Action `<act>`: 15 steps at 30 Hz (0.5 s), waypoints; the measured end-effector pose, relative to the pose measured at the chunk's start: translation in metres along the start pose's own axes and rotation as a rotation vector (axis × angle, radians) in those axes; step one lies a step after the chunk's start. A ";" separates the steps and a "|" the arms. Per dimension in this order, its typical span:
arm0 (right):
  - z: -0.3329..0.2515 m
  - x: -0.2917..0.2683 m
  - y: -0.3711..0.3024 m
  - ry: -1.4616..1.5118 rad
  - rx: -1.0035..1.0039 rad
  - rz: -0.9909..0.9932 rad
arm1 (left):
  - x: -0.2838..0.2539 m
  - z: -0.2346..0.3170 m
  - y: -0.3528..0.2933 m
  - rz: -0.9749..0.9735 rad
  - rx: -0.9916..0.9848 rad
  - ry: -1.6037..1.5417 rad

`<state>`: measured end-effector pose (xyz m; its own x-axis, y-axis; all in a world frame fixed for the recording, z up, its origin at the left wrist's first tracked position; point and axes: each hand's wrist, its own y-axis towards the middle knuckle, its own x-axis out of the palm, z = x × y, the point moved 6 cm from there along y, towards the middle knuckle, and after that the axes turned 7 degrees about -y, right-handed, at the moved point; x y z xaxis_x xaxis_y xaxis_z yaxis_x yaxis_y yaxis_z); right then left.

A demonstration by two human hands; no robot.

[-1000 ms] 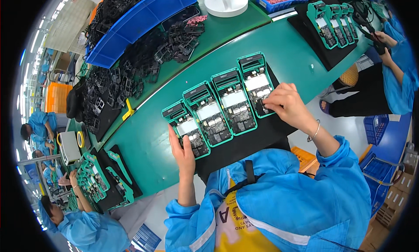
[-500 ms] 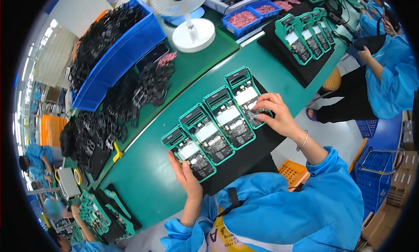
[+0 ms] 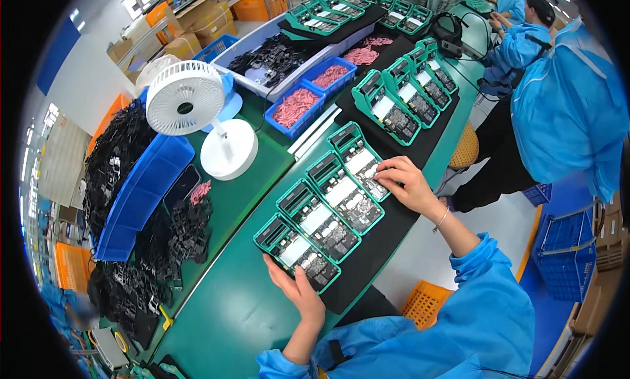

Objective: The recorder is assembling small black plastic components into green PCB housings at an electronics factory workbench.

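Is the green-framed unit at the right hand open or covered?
Open: the green-framed unit shows bare circuit board beside the right hand.

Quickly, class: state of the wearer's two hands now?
Left hand: open, at a green-framed board.
Right hand: pinch-shaped; whether closed on anything cannot be told.

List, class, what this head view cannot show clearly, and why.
Head view: anything in the right hand, hidden by that hand.
Head view: finest details on circuit boards, too small.
Head view: lower-left green frames, cut off by the edge.
Head view: floor of blue bin, under black parts.
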<state>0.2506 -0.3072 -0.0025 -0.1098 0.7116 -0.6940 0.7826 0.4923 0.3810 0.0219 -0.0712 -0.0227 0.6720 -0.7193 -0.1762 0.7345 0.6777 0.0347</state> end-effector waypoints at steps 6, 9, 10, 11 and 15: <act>0.064 -0.002 0.021 -0.032 -0.030 0.024 | 0.058 -0.008 0.016 -0.004 0.080 0.096; 0.097 0.004 0.015 0.029 0.186 -0.017 | 0.083 -0.021 0.027 -0.043 0.217 0.285; 0.098 0.011 0.013 -0.017 0.109 0.004 | 0.086 -0.023 0.031 -0.038 0.195 0.234; 0.116 0.013 0.012 -0.017 0.106 -0.004 | 0.095 -0.027 0.036 -0.039 0.218 0.215; 0.165 0.012 0.011 -0.023 0.051 -0.018 | 0.128 -0.037 0.048 0.024 0.341 0.139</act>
<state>0.3591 -0.3754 -0.1072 -0.1107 0.6905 -0.7148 0.8108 0.4787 0.3368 0.1398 -0.1251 -0.0797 0.6877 -0.6602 -0.3021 0.7234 0.5876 0.3626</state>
